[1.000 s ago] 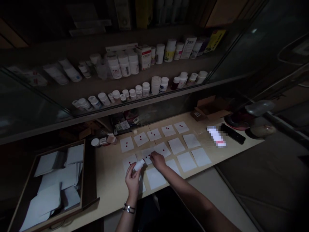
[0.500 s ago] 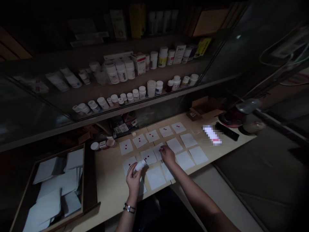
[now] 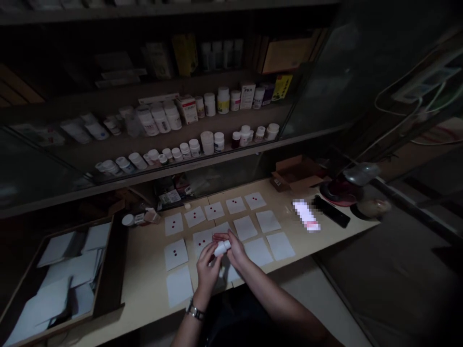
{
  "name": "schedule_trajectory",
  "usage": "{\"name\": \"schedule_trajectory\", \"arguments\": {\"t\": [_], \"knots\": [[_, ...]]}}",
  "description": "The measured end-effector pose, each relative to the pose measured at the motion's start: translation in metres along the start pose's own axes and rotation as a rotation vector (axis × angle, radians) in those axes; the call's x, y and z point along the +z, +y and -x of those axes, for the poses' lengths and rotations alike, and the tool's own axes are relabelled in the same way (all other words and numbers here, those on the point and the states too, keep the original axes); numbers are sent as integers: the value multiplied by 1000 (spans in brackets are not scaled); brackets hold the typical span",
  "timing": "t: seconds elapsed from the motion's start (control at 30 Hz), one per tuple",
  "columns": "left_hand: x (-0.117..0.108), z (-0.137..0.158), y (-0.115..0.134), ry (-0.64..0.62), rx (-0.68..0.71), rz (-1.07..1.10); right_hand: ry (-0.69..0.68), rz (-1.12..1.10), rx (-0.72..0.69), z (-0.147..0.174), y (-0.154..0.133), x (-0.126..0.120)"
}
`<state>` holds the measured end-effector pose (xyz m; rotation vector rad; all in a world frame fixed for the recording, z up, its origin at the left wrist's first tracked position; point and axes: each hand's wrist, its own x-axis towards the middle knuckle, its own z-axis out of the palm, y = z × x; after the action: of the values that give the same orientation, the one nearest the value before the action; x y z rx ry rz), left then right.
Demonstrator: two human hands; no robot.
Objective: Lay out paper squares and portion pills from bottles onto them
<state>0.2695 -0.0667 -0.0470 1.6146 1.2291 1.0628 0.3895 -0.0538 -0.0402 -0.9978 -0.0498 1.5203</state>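
Left wrist with a wristwatch (image 3: 194,312), nearest the camera; left hand (image 3: 207,270) above it, fingers curled round the lower end of a small white bottle (image 3: 222,247). Right hand (image 3: 236,251) meeting it from the right, fingers closed on the bottle's upper end; whether a cap is on the bottle cannot be told in the dim light. The bottle lies tilted between both hands, held above the middle of the counter (image 3: 152,284), over a grid of white paper squares (image 3: 180,285). Squares nearest the person blank; one at left (image 3: 175,254) bearing two small red pills; blank squares to the right (image 3: 280,246). Far row of squares (image 3: 214,210), each carrying red pills. At left, a wooden tray (image 3: 104,284) stacked with loose white paper sheets. At the counter's back edge, a small white jar (image 3: 128,220); at far right, an open cardboard box (image 3: 294,172) and a dark flat device (image 3: 331,211). Beyond, behind glass, a lower shelf of white bottles (image 3: 207,142) and an upper shelf of bottles and cartons (image 3: 188,109)
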Motion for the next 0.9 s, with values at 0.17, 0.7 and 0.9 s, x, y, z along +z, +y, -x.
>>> {"name": "schedule_trajectory", "arguments": {"t": [0.17, 0.7, 0.9], "knots": [[36, 17, 25, 70, 90, -98, -24, 1, 84, 12, -30, -29], [51, 3, 26, 49, 77, -169, -35, -238, 203, -7, -48, -39], [42, -3, 28, -50, 240, -240, -20, -260, 167, -9, -43, -32]]}}
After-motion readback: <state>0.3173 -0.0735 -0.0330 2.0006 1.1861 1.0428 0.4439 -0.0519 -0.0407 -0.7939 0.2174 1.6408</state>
